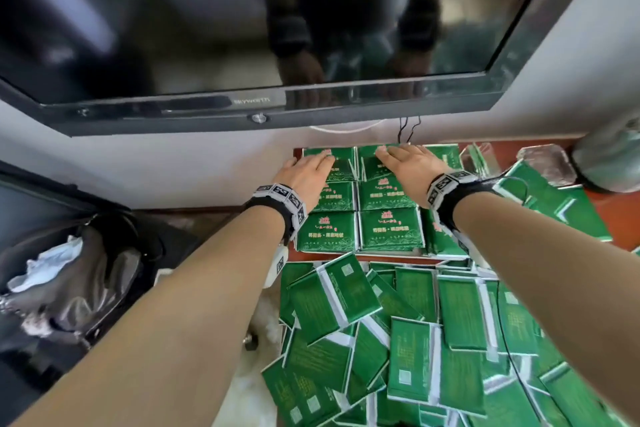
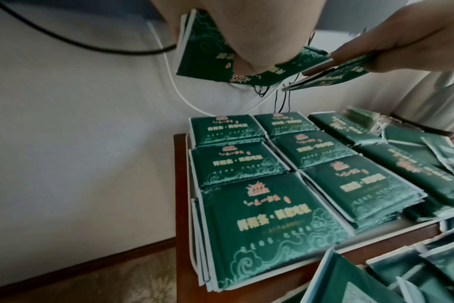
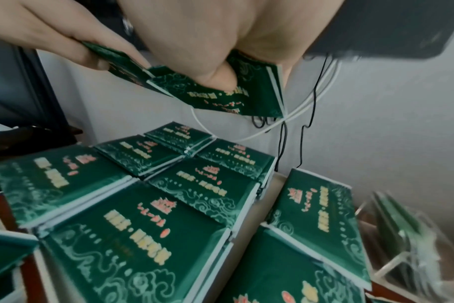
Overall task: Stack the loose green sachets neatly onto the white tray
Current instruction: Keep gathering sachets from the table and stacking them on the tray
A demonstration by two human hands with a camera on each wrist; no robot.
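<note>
Your left hand (image 1: 304,172) and right hand (image 1: 408,163) both reach out to the far row of the white tray (image 2: 392,229), close under the wall and the TV (image 1: 242,28). In the wrist views each grip is pinched on a small bunch of green sachets: your left thumb presses on the face of its bunch (image 2: 202,53) with the fingers behind it, and your right thumb does the same on its bunch (image 3: 236,90). The 2 bunches meet edge to edge between your hands, held just above the stacks. From the head view, your fingers lie flat over the far stacks and hide the held sachets.

The stacked sachets (image 1: 388,229) sit face up in neat rows on the tray, which rests on the brown worktop (image 2: 180,184). The loose sachets (image 1: 415,340) lie heaped, mostly face down, nearer you and to your right. A clear plastic box (image 3: 402,235) stands to the right of the tray. White and black cables (image 3: 311,114) hang down the wall behind the tray.
</note>
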